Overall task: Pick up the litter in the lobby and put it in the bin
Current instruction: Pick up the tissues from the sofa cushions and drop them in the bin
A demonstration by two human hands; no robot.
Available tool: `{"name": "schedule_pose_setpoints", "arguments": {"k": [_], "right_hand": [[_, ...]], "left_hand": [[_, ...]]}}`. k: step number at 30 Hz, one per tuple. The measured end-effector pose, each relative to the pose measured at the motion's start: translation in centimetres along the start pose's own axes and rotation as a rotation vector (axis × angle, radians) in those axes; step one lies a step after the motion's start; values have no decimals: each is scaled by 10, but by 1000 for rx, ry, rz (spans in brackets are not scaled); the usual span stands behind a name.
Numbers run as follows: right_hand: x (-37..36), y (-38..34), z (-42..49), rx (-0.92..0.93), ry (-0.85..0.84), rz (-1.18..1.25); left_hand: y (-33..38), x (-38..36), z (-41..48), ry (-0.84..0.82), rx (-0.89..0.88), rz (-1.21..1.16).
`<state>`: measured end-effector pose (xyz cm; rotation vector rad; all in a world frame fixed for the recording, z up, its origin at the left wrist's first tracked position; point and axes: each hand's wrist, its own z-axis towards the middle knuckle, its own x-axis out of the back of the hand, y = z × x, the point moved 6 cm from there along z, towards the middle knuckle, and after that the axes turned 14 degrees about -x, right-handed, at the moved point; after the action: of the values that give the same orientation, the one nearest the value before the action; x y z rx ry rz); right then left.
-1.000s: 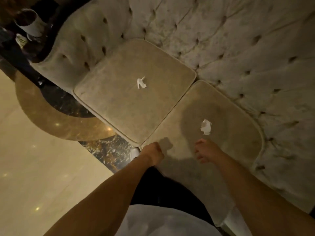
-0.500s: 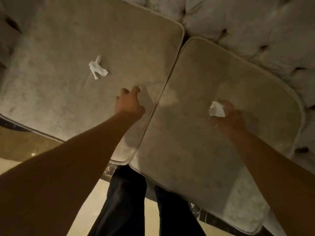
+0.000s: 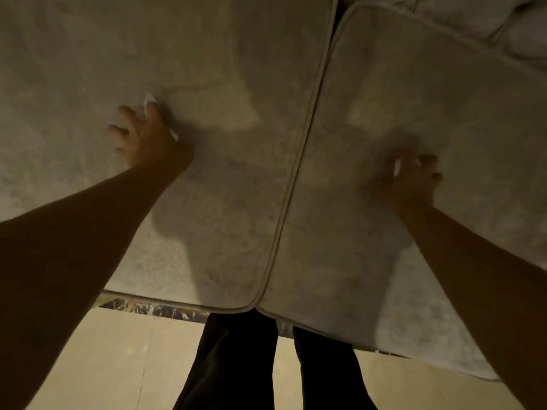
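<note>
both hands are down on the sofa seat at once, one per cushion. the left hand (image 3: pixel 148 137) sits on the left cushion (image 3: pixel 74 69), fingers curled loosely down over a white paper scrap (image 3: pixel 150 99); a tip of it shows above the fingertips and a sliver beside the wrist. half a second ago this scrap lay clear of the hand, further out on the cushion; now the hand covers it. i cannot tell whether the fingers have pinched it yet or only rest on it.

the right hand (image 3: pixel 410 180) is on the right cushion (image 3: pixel 429 93), fingers bunched around a second white scrap (image 3: pixel 396 168), seen as thin pale slivers between them. half a second ago that piece was plainly visible at the fingertips; now it is mostly enclosed, which reads as a grip formed or nearly formed.

the person stands at the sofa edge, dark trousers (image 3: pixel 236 365) over a pale floor (image 3: pixel 103 365). the view has closed in on the cushions since a second ago, so they have leaned in.

judgement: both pieces are at the pick-up step, neither lifted off the fabric. no bin is in view, so the carry and drop remain. risk: light paper may slip from a loose left-hand grasp.
</note>
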<state>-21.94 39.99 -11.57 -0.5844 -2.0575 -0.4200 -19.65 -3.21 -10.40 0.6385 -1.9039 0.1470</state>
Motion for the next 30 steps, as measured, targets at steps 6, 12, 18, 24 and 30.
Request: {"name": "schedule_pose_setpoints", "arguments": {"k": [6,12,18,24,30], "right_hand": [[-21,-10,-20,17,-20,102],[-33,-4,-26,129,-113,79],[-18,66,-68,71,-91,316],[45,231,-173,25,-90,389],[117,436,-298,-177,-44,382]], "left_hand": [[-3,-28,-1,-101,-75,60],[14,-41,-32,-101,-126,159],[68,-55,-117,-227,-382,285],[164,-25,-282,-232,-579,231],[273,-4,-498,-303,-841,242]]}}
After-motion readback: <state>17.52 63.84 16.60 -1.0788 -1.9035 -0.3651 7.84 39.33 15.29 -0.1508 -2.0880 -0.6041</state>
